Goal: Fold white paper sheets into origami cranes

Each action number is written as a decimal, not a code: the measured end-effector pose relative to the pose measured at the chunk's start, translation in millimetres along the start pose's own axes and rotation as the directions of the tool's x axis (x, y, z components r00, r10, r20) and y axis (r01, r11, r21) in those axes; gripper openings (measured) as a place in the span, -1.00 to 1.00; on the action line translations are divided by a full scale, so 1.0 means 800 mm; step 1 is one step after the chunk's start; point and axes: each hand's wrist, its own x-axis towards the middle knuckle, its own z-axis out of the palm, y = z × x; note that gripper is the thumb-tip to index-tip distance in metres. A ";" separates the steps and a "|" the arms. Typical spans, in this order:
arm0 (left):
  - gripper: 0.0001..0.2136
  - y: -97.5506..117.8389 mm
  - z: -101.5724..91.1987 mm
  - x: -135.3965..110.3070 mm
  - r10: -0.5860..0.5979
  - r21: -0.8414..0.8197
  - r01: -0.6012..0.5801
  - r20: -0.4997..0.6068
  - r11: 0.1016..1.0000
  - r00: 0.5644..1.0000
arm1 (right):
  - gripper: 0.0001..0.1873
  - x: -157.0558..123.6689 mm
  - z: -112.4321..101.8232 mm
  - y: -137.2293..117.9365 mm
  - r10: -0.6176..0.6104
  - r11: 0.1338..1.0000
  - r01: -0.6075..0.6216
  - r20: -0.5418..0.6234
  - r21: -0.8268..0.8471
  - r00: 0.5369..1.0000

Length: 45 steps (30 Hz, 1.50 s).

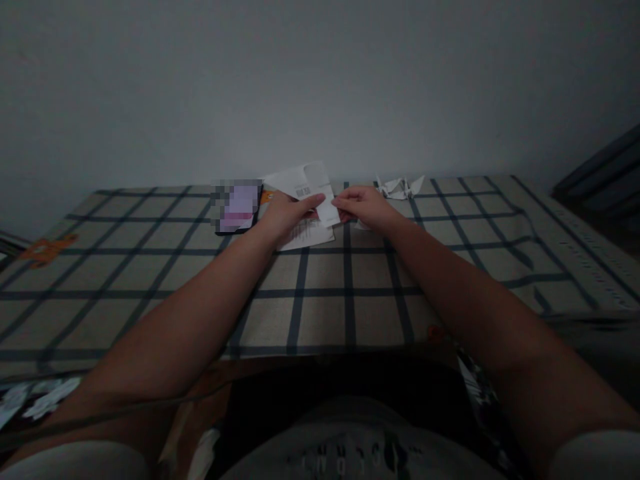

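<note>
My left fingers [313,201] clamp the white paper strip [328,213], thumb uppermost; my right fingers [341,201] pinch its right edge, probably steadying it between them. Printed paper [313,236] lies beneath. Leftward on the cloth-covered bench [323,317], the phone [243,199] shows its lit screen, perhaps for easy viewing; folded paper cranes [399,189] sit beyond my right fingers.

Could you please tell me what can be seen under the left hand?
Part of a printed paper shows beneath the left hand, over the checked tablecloth. The hand and the white slip held there hide some of it, so whatever lies directly under them cannot be seen.
</note>
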 end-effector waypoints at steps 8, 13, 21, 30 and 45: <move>-0.54 -0.001 0.000 0.000 -0.039 0.033 0.039 -0.010 0.999 0.999 | -0.72 -0.006 0.005 -0.010 -0.046 0.998 0.044 -0.029 -0.048 0.999; -0.54 -0.004 -0.002 0.004 -0.011 -0.017 0.010 -0.071 1.000 0.997 | -0.79 0.001 0.002 -0.002 0.008 1.000 -0.008 0.025 0.025 1.000; -0.54 -0.008 -0.002 0.007 0.001 -0.042 -0.005 -0.084 0.999 0.996 | -0.79 0.000 0.001 -0.005 0.034 0.999 -0.034 0.006 -0.003 0.999; -0.50 -0.008 -0.003 0.010 0.051 -0.028 -0.054 -0.114 0.998 0.992 | -0.80 0.000 0.001 -0.003 -0.005 1.000 0.005 0.031 -0.028 1.000; -0.53 -0.008 -0.002 0.012 0.061 -0.079 -0.072 -0.140 0.994 0.988 | -0.69 -0.002 -0.002 -0.002 -0.028 0.991 0.041 0.106 -0.128 0.994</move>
